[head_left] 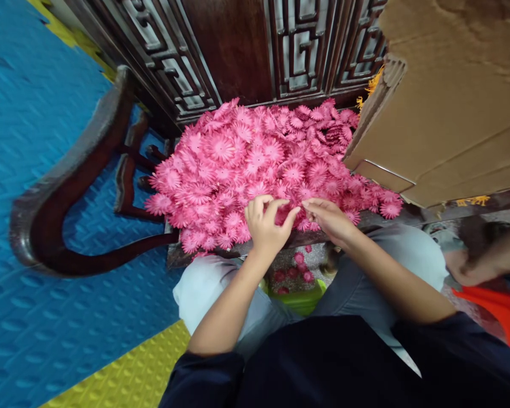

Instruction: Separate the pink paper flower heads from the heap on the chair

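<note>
A large heap of pink artificial flower heads (255, 161) covers the dark wooden seat in front of me. At the heap's near edge, my left hand (267, 224) has its thumb and fingers curved and apart, with nothing visible between them. Close beside it on the right, my right hand (329, 220) is closed in a pinch. Its fingertips nearly meet the left thumb tip. Whatever they grip, if anything, is too small to make out. Pink flowers lie directly behind and below both hands.
A curved wooden armrest (59, 249) stands at left, above blue matting (110, 317). The carved chair back (229, 51) rises behind the heap. A cardboard box (454, 119) occupies the right. Several fallen flowers (298, 258) lie below, by something lime green (300, 300). Another person's limb (488, 258) shows at right.
</note>
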The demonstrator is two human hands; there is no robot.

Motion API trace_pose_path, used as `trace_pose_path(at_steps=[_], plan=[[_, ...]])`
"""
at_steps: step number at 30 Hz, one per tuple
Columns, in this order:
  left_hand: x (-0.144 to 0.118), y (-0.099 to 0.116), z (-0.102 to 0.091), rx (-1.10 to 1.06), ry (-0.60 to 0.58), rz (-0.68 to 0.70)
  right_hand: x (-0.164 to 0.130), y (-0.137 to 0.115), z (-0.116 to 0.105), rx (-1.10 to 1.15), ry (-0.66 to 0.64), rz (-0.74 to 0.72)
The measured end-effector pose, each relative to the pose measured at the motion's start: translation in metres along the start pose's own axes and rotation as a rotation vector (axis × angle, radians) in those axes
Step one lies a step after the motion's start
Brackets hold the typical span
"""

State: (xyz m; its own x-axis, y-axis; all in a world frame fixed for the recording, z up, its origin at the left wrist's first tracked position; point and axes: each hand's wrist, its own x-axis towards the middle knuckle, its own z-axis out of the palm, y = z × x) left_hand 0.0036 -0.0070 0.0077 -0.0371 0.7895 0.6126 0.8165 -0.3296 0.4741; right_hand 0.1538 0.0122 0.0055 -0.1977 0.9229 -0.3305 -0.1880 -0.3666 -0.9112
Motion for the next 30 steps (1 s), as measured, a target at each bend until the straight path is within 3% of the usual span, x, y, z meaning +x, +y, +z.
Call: trace_pose_path(at_steps=[6, 16, 20, 24, 30], plan=[[0.002, -0.002, 0.004, -0.127, -0.161, -0.102, -0.001, -0.003, 0.003, -0.038, -0.004, 0.001], [0.011, -0.009, 0.001, -0.609, -0.319, -0.438, 0.001, 0.002, -0.001, -0.031, 0.029, -0.012], [0.012, -0.016, 0.002, -0.656, -0.277, -0.496, 0.002, 0.001, -0.003, 0.024, 0.079, -0.001], [0.015, -0.019, -0.002, -0.612, -0.161, -0.499, 0.002, -0.001, -0.002, 0.076, 0.122, 0.008], [0.025, -0.032, -0.011, -0.461, 0.155, -0.531, 0.004, -0.002, -0.006, 0.104, 0.175, -0.008]])
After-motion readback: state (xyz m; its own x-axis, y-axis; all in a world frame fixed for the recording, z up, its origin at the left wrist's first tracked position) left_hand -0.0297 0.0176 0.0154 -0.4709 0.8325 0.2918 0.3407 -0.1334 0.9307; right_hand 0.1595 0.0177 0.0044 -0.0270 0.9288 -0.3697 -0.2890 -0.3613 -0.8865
